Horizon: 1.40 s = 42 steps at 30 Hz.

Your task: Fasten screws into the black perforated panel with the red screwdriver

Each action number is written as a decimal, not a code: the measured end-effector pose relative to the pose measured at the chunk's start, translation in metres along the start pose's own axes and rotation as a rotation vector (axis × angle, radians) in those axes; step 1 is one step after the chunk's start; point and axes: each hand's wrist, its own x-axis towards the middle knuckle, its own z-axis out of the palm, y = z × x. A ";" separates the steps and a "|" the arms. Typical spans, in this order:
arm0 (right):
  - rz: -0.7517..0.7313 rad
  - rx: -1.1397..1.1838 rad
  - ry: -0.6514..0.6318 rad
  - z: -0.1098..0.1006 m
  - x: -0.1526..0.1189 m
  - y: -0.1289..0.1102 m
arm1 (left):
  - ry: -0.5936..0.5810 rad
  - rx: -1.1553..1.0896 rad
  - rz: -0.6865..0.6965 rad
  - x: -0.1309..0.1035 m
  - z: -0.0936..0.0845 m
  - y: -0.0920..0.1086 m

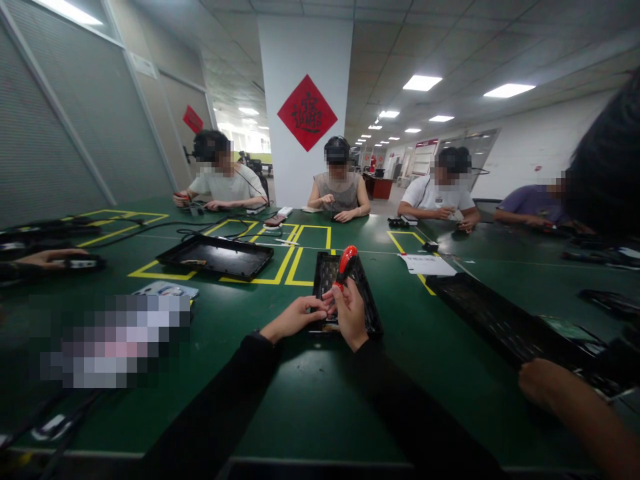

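A screwdriver (347, 263) with a red and black handle stands nearly upright in my right hand (353, 315), its handle end pointing up. Its tip is hidden behind my fingers. My left hand (296, 316) reaches in from the left, fingers bent and drawn together close to the right hand's fingertips; whatever they pinch is too small to make out. Both hands are over a black plastic casing (371, 300), a shallow open shell with a ribbed inside, lying on the green table (310, 393).
A larger black shell (220, 257) lies left, near yellow tape lines. On the right are a long black casing (480, 313), a white paper sheet (427, 265) and a co-worker's arm (570, 397). Another person's hand (55, 260) is at far left. Several people sit opposite.
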 end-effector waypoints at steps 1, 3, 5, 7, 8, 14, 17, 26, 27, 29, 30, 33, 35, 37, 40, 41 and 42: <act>0.001 -0.006 -0.004 0.000 0.000 0.000 | -0.004 0.008 0.005 0.000 0.000 -0.001; 0.003 -0.016 -0.017 0.000 0.000 -0.001 | -0.003 0.017 0.011 0.000 0.000 -0.001; 0.004 -0.021 -0.031 0.000 0.001 -0.001 | 0.002 0.016 0.012 0.000 0.001 0.000; 0.001 -0.023 -0.040 -0.001 0.001 0.000 | 0.004 0.012 0.011 0.000 0.001 0.003; -0.002 -0.026 -0.039 -0.001 0.001 0.000 | 0.007 0.009 0.010 0.000 0.002 0.004; -0.032 -0.056 -0.035 0.000 0.001 -0.001 | 0.038 -0.025 -0.011 0.000 0.004 0.008; -0.043 -0.071 -0.043 0.001 0.000 0.000 | 0.047 -0.039 -0.014 0.000 0.005 0.007; -0.018 -0.051 -0.037 0.001 0.001 0.002 | 0.064 -0.036 -0.031 0.000 0.006 0.007; -0.015 -0.035 -0.038 0.001 0.001 0.002 | 0.065 -0.035 -0.035 0.000 0.006 0.007; -0.003 0.020 -0.027 0.002 0.002 0.001 | 0.067 -0.036 -0.040 0.000 0.006 0.008; 0.006 0.055 -0.013 0.003 0.003 0.001 | 0.067 -0.036 -0.041 0.000 0.007 0.008; 0.034 0.134 0.031 0.004 0.003 0.002 | 0.066 -0.032 -0.047 0.000 0.007 0.009; 0.039 0.142 0.040 0.004 0.004 0.003 | 0.067 -0.030 -0.050 0.000 0.006 0.009; 0.034 0.133 0.047 0.003 0.003 0.003 | 0.053 -0.027 -0.052 0.000 0.005 0.008; 0.029 0.116 0.055 0.003 0.003 0.003 | 0.007 -0.019 -0.053 0.000 0.000 0.006; 0.027 0.110 0.055 0.003 0.002 0.003 | -0.007 -0.013 -0.052 0.000 -0.001 0.006; 0.024 0.101 0.054 0.003 0.002 0.003 | -0.016 -0.006 -0.049 0.000 -0.003 0.006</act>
